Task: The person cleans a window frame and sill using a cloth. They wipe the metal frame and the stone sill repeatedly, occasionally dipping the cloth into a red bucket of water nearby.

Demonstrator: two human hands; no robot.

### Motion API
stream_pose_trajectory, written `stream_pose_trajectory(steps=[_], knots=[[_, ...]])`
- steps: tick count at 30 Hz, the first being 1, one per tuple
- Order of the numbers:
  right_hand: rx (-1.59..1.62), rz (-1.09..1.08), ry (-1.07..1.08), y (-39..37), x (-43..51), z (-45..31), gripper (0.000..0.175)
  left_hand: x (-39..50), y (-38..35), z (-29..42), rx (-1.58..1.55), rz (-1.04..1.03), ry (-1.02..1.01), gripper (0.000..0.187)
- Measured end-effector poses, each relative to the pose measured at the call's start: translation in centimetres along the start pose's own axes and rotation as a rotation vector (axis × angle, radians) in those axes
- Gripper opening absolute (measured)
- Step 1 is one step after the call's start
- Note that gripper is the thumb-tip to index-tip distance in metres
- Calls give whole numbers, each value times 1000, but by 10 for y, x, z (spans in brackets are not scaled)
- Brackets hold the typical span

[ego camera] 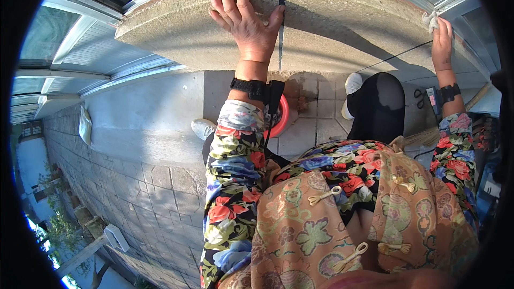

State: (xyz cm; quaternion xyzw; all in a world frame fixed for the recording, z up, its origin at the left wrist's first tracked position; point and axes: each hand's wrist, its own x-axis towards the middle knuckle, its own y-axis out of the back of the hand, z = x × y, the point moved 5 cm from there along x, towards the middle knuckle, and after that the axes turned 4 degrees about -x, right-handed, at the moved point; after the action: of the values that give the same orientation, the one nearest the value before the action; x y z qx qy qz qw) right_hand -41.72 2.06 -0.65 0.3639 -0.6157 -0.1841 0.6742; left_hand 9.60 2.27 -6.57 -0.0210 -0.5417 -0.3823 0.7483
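Observation:
My left hand [249, 20] rests flat with fingers spread on a rough concrete window ledge [172, 28]. Its thumb lies by a dark strip [282, 28] running down the ledge. At the far right, my right hand [443, 44] grips a crumpled pale cloth [431, 21] against the lower corner of the window frame [453, 5]. Below my left forearm is a red plastic basin [284, 116], partly covered by the arm and a black wrist strap; what it holds is hard to make out.
Window panes and white frames [74, 40] line the left and top. A broom [421, 137] lies at the right near a dark cable [419, 98]. A white sack [85, 125] rests against the wall base at left. Paving tiles [160, 208] cover the ground.

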Motion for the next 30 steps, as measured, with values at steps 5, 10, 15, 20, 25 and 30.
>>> stream_pose_trajectory(steps=[5,10,15,20,25,30], knots=[[20,18,8,4,1,2,31,3,2,5,5,-7,-19,98],[8,23,5,3,0,5,31,4,4,8,34,1,-89,104],[-20,28,-2,3,2,5,29,3,-3,9,86,56,-70,116],[-52,26,6,0,3,7,29,0,-7,8,71,34,-35,110],[-66,31,-17,-1,3,-3,30,2,3,5,66,-81,-35,96],[100,43,171,-7,17,-72,29,3,30,10,-158,-71,-26,71]])
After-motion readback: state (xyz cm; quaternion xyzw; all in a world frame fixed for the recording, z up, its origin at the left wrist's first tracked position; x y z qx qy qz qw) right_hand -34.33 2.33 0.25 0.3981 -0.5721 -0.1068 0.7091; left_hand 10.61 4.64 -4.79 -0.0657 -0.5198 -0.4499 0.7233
